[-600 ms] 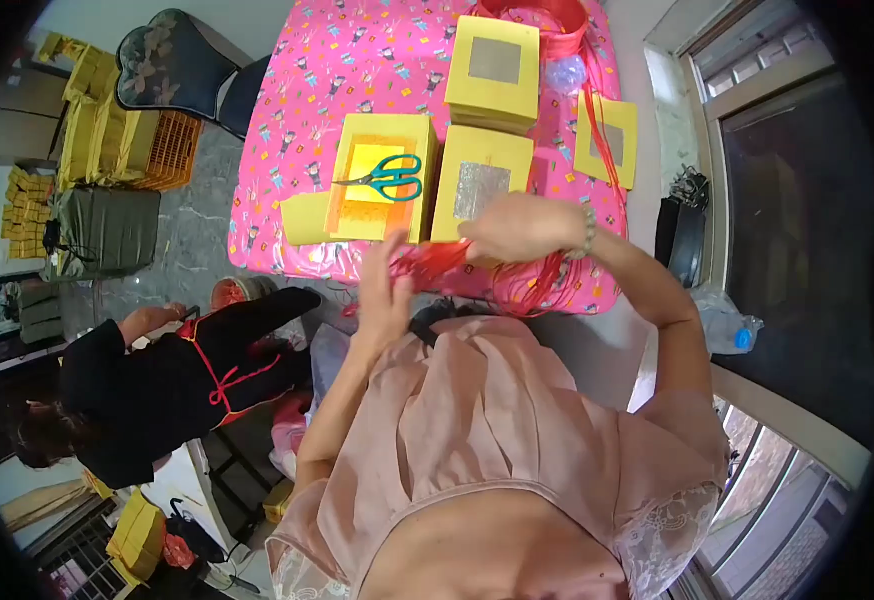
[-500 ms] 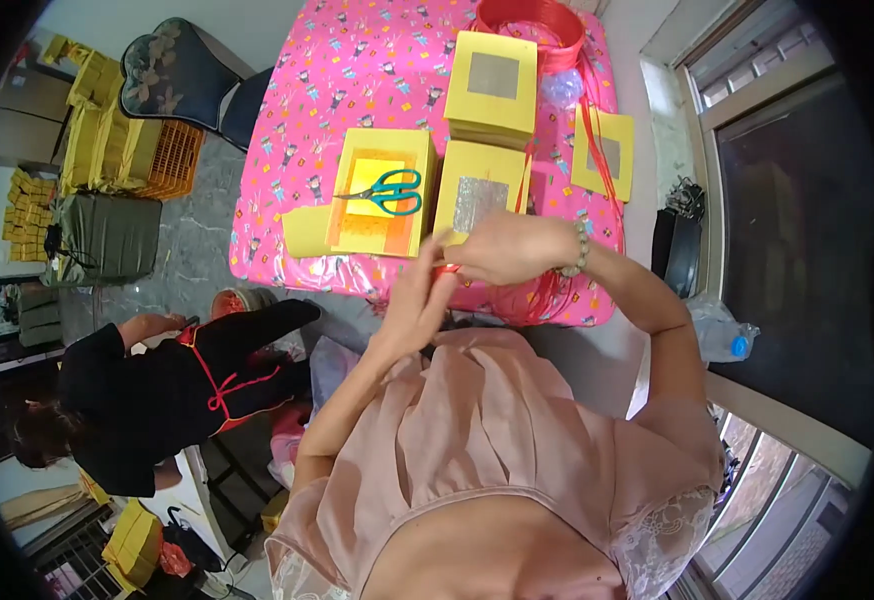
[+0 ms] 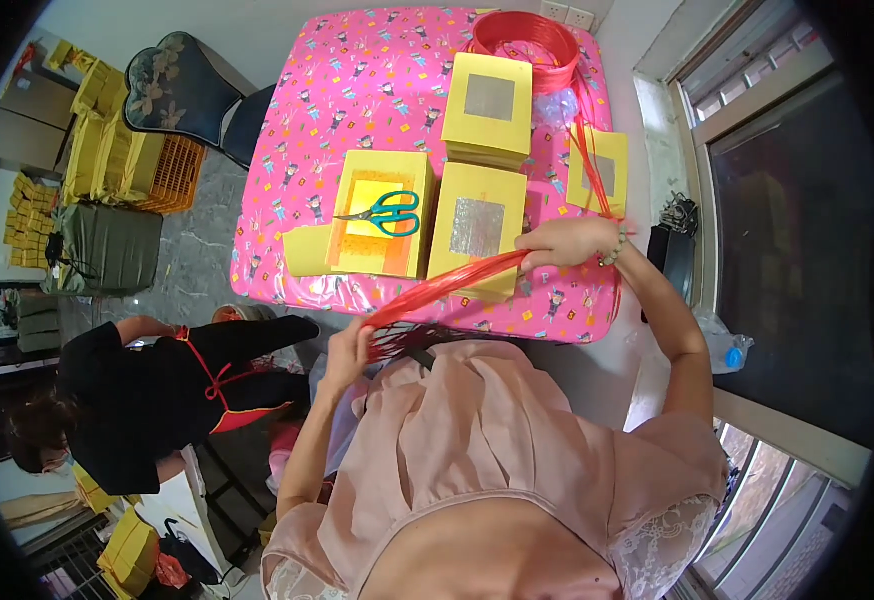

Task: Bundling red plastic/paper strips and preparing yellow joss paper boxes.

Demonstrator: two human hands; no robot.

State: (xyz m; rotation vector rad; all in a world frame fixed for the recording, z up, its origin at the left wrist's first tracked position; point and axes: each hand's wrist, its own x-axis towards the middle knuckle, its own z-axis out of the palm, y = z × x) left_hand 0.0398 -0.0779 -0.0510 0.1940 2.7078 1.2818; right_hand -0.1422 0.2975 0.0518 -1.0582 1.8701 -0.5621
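Observation:
A loose bundle of thin red plastic strands stretches between my two hands at the near edge of the table. My left hand is closed round its lower left end, from which loose strands hang. The right hand grips the upper right end, beside the near stack of yellow paper with a silver square on top. Left of that, teal-handled scissors lie on another yellow stack topped with orange and yellow sheets. Behind the near stack stands a third stack, also with a silver square.
A red strand coil sits at the table's far right, near crumpled clear plastic and a yellow sheet. The pink patterned tablecloth covers the table. A person in black works at left; a chair stands behind.
My hands have drawn apart, the left down and to the left, the right up and to the right. The red bundle now spans between them.

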